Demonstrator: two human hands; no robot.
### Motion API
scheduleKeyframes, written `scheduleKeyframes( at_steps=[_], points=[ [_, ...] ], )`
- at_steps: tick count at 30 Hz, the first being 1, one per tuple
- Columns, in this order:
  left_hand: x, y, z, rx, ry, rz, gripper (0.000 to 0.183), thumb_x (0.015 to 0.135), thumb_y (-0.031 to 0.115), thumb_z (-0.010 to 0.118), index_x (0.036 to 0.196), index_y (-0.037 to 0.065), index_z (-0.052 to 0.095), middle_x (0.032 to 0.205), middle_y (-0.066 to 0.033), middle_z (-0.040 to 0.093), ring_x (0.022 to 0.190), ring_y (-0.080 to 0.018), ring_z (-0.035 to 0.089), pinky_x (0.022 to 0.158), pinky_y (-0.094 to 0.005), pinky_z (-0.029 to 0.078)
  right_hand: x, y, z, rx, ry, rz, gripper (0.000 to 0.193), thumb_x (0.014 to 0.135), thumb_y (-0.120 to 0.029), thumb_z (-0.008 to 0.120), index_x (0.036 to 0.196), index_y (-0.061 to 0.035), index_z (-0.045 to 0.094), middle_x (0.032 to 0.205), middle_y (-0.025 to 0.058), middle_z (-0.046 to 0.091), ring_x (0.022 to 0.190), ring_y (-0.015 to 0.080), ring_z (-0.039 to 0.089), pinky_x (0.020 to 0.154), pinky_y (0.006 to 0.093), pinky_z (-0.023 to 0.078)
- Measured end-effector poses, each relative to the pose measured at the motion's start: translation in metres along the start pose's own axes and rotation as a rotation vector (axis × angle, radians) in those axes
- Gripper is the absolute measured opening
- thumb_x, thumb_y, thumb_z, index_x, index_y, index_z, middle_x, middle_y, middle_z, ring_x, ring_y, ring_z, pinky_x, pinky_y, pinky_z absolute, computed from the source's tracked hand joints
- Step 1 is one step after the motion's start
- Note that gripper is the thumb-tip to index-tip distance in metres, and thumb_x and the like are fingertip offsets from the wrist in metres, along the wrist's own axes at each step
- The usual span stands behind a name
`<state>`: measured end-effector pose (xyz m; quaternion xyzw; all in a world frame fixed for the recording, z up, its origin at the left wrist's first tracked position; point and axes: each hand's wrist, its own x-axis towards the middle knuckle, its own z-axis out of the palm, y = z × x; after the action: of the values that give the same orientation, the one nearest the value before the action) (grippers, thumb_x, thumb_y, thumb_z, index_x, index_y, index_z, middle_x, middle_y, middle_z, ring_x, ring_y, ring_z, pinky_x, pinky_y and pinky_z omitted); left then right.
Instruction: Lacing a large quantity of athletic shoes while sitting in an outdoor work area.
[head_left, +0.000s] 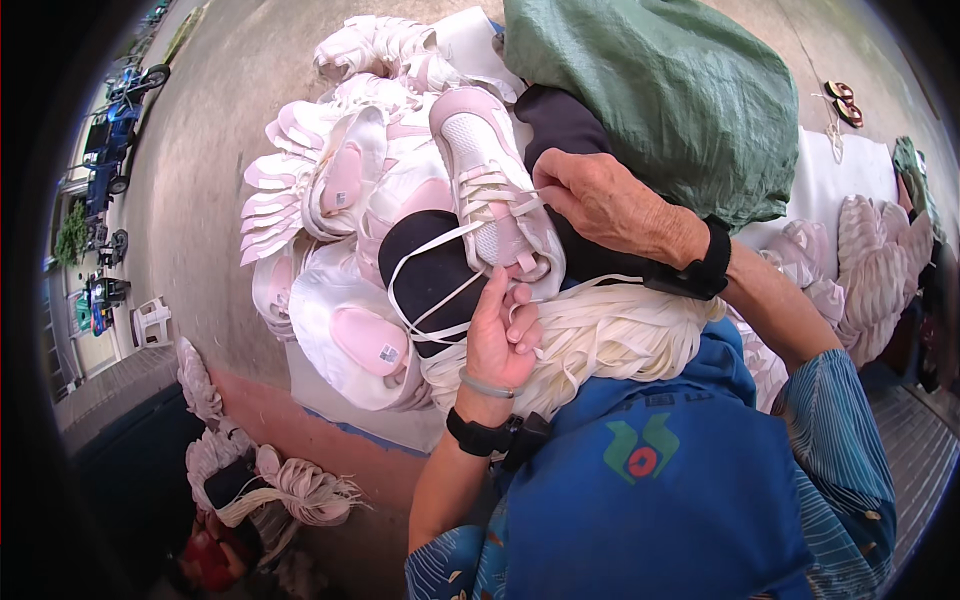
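Observation:
A white and pale-pink sneaker upper [481, 150] lies toe away from me on the pile, laces crossing its front. At its right edge my right hand [610, 205] is closed, thumb and finger pinching a white shoelace. My left hand [502, 335] is at the heel end, beside a pink tab [522, 266]; its fingers are curled, and whatever is between the fingertips is hidden. A loose lace [398, 270] loops left over a black rounded pad [425, 265]. Below the upper, a thick bundle of cream laces [620, 325] rests against my blue apron [650, 500].
Stacked white and pink uppers [350, 180] crowd the left side. A green cloth sack [660, 100] stands at the far right of the pile. More uppers lie at right [870, 260] and lower left [310, 490]. Sandals [845, 103] and a white stool [152, 322] are on the ground.

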<state>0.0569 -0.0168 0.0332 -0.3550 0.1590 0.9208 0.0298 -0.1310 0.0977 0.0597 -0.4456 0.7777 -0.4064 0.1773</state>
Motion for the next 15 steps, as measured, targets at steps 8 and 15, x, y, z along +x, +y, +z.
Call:
scheduleKeyframes(
  at_steps=[8, 15],
  points=[
    [0.008, 0.002, 0.002, 0.050, 0.024, 0.043, 0.019, 0.095, 0.032, 0.056, 0.099, 0.013, 0.054, 0.081, 0.0040, 0.056, 0.045, -0.0032, 0.035, 0.036, -0.0182, 0.026, 0.003, -0.003, -0.003, 0.013, 0.109, 0.005, 0.011, 0.089, -0.008, 0.055, 0.096, 0.0015, 0.055, 0.076, 0.0186, 0.061, 0.069, 0.0353, 0.062, 0.064, 0.0383, 0.049],
    [0.009, 0.007, -0.006, 0.017, -0.064, 0.056, 0.015, 0.096, 0.028, 0.054, 0.098, 0.014, 0.056, 0.087, 0.0041, 0.059, 0.045, -0.0037, 0.035, 0.036, -0.0189, 0.025, 0.004, 0.011, -0.002, 0.039, 0.110, 0.091, 0.011, 0.087, -0.009, 0.054, 0.092, 0.0011, 0.056, 0.075, 0.0209, 0.062, 0.074, 0.0402, 0.063, 0.067, 0.0445, 0.049]
  ],
)
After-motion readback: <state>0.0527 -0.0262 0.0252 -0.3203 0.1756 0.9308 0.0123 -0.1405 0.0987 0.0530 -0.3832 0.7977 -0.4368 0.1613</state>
